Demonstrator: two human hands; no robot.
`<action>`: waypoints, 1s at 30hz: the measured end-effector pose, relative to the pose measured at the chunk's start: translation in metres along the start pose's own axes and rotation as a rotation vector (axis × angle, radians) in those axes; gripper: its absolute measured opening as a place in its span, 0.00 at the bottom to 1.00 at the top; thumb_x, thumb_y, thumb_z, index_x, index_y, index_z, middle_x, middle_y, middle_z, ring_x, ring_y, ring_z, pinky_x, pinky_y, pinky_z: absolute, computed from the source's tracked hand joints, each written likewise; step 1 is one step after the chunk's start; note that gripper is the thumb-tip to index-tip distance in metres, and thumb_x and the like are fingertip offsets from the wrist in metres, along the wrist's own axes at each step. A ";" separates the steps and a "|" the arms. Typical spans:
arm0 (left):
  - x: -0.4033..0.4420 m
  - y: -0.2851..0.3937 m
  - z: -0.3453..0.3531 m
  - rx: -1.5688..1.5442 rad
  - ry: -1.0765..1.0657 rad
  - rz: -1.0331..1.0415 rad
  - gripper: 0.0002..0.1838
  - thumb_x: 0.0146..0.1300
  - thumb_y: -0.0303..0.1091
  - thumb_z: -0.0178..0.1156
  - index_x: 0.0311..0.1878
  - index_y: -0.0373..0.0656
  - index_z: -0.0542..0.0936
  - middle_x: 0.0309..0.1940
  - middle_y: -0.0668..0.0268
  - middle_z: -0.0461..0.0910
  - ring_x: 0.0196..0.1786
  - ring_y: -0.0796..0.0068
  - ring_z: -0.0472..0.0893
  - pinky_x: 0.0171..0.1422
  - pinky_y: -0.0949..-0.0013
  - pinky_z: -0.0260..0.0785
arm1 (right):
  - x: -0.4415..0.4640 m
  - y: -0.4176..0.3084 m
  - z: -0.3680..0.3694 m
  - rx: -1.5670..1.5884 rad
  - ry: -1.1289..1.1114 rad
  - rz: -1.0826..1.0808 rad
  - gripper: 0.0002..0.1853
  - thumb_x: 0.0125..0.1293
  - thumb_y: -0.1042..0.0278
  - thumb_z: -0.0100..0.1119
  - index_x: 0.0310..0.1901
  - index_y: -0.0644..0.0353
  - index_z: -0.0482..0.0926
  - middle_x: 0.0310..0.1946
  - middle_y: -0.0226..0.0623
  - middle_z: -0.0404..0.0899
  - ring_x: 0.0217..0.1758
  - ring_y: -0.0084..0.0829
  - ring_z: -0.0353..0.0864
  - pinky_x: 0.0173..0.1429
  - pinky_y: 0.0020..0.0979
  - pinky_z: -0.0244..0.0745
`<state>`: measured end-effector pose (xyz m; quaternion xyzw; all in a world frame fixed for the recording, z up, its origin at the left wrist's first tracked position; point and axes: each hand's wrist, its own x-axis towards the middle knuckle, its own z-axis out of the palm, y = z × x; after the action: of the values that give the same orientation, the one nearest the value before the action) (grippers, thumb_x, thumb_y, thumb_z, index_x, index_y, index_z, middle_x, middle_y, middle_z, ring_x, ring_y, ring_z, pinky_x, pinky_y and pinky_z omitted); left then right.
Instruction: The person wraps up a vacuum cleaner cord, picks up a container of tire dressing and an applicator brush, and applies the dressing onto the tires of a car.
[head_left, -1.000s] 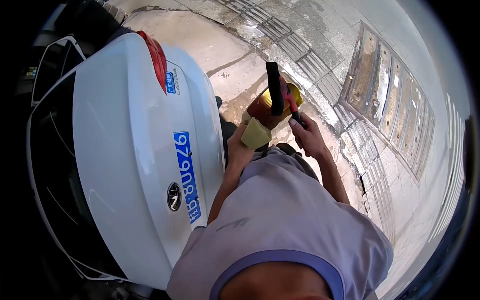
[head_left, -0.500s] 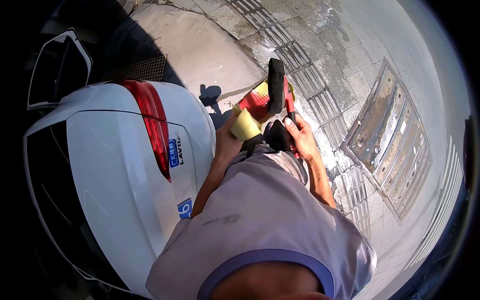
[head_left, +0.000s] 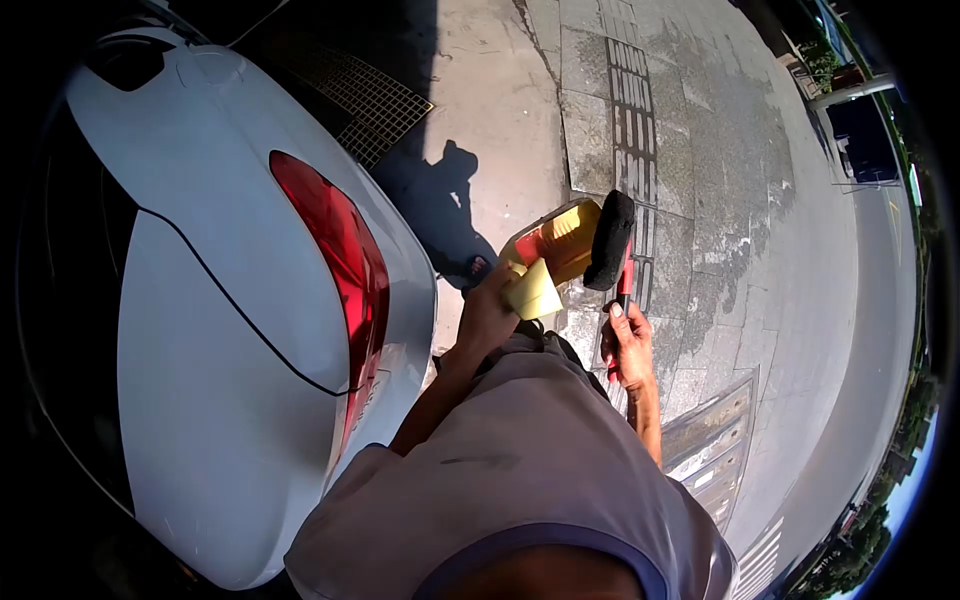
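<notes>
Found at 2 o'clock from the view's centre: brush (head_left: 611, 240), with black head raised and tilted slightly, and red handle (head_left: 627, 275) running down towards 3 o'clock

Clamped on the lower, black part of that handle, between 3 and 4 o'clock: right hand (head_left: 630, 345), with thumb laid along the top

Noted near the centre: left hand (head_left: 488, 310), closed on yellow pad (head_left: 535, 292) and apparently bearing tub (head_left: 553, 243) too; exact grip on tub cannot be told, being partly hidden behind pad

Hands apart, with pad and tub between

Seen at 1 to 2 o'clock: tub, reddish and gold, open and tilted, overlapped at its right edge by brush head; cannot tell whether touching

Brush judged light, stiff in the handle, soft and springy at the head, possibly slippery if wet; best held well down the handle, clear of the head

Pad judged light and bendable, best pinched by one edge; tub judged thin-walled and liable to dent, best gripped by a side wall; contents not visible

Recorded around these: white car (head_left: 220, 300) at 9 o'clock, red tail light (head_left: 335, 245) at 10, floor grate (head_left: 375, 105) at 11, metal cover (head_left: 710, 430) at 4
</notes>
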<state>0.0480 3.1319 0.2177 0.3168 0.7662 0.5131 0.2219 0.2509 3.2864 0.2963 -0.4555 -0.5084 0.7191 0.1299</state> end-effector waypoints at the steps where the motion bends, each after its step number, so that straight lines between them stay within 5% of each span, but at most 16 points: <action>1: 0.022 0.010 -0.006 -0.046 0.031 -0.043 0.16 0.61 0.26 0.70 0.53 0.40 0.81 0.57 0.45 0.84 0.61 0.42 0.84 0.63 0.54 0.79 | 0.012 -0.017 0.008 0.024 0.005 0.025 0.18 0.77 0.46 0.65 0.43 0.53 0.78 0.19 0.21 0.69 0.14 0.16 0.65 0.18 0.23 0.60; 3: 0.056 -0.002 -0.007 0.032 0.088 -0.056 0.20 0.65 0.31 0.72 0.60 0.40 0.82 0.61 0.48 0.85 0.65 0.51 0.85 0.67 0.59 0.78 | 0.030 -0.044 0.022 0.068 0.035 0.071 0.18 0.76 0.45 0.67 0.42 0.51 0.79 0.18 0.21 0.69 0.14 0.16 0.66 0.17 0.23 0.60; 6: 0.113 0.001 -0.026 -0.002 0.128 -0.134 0.22 0.63 0.32 0.73 0.60 0.41 0.82 0.60 0.49 0.86 0.63 0.53 0.86 0.65 0.60 0.78 | 0.081 -0.075 0.038 0.059 -0.008 0.092 0.18 0.75 0.43 0.68 0.41 0.49 0.80 0.18 0.21 0.70 0.13 0.17 0.66 0.16 0.23 0.57; 9: 0.165 0.002 -0.052 0.019 0.202 -0.058 0.27 0.57 0.26 0.73 0.61 0.39 0.79 0.53 0.45 0.85 0.57 0.39 0.85 0.59 0.53 0.79 | 0.140 -0.110 0.056 -0.028 -0.108 0.077 0.20 0.77 0.43 0.64 0.40 0.52 0.77 0.16 0.23 0.67 0.11 0.18 0.62 0.15 0.24 0.55; 13: 0.235 -0.020 -0.070 0.088 0.339 -0.034 0.33 0.56 0.27 0.75 0.67 0.41 0.77 0.54 0.45 0.85 0.57 0.41 0.86 0.58 0.54 0.80 | 0.238 -0.161 0.090 -0.120 -0.249 0.102 0.16 0.82 0.50 0.56 0.40 0.53 0.75 0.14 0.23 0.65 0.10 0.17 0.60 0.13 0.25 0.50; 17: 0.306 -0.028 -0.083 0.010 0.432 -0.262 0.29 0.59 0.26 0.73 0.66 0.42 0.79 0.52 0.48 0.88 0.57 0.46 0.87 0.58 0.59 0.81 | 0.352 -0.209 0.125 -0.272 -0.410 0.072 0.18 0.83 0.47 0.54 0.44 0.55 0.76 0.14 0.25 0.66 0.07 0.18 0.59 0.11 0.24 0.51; 21: 0.355 -0.014 -0.110 0.037 0.536 -0.354 0.27 0.63 0.26 0.72 0.67 0.43 0.80 0.54 0.50 0.88 0.58 0.54 0.89 0.60 0.60 0.80 | 0.455 -0.247 0.172 -0.296 -0.625 0.050 0.17 0.83 0.50 0.57 0.49 0.57 0.78 0.19 0.23 0.68 0.14 0.16 0.64 0.19 0.23 0.58; 25: 0.413 -0.036 -0.136 0.097 0.718 -0.422 0.28 0.65 0.28 0.71 0.69 0.43 0.79 0.59 0.47 0.86 0.63 0.51 0.86 0.65 0.58 0.78 | 0.543 -0.328 0.265 -0.490 -0.811 0.140 0.16 0.83 0.50 0.57 0.48 0.56 0.78 0.18 0.22 0.66 0.12 0.16 0.61 0.17 0.23 0.55; 26: 0.432 -0.032 -0.147 -0.101 0.727 -0.527 0.25 0.64 0.29 0.73 0.65 0.43 0.81 0.63 0.45 0.84 0.67 0.49 0.84 0.68 0.57 0.77 | 0.560 -0.339 0.286 -0.539 -0.834 0.165 0.16 0.83 0.50 0.57 0.48 0.56 0.78 0.18 0.22 0.66 0.12 0.16 0.61 0.17 0.23 0.55; 30: 0.492 -0.079 -0.169 -0.027 0.826 -0.421 0.19 0.60 0.30 0.76 0.53 0.43 0.81 0.70 0.43 0.78 0.68 0.46 0.83 0.67 0.58 0.79 | 0.629 -0.360 0.369 -0.714 -0.916 0.193 0.14 0.83 0.54 0.56 0.48 0.57 0.78 0.17 0.22 0.65 0.12 0.15 0.60 0.17 0.23 0.55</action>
<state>-0.4299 3.3522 0.2007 -0.0793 0.8314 0.5499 0.0016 -0.4856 3.6311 0.2976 -0.1583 -0.6798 0.6354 -0.3303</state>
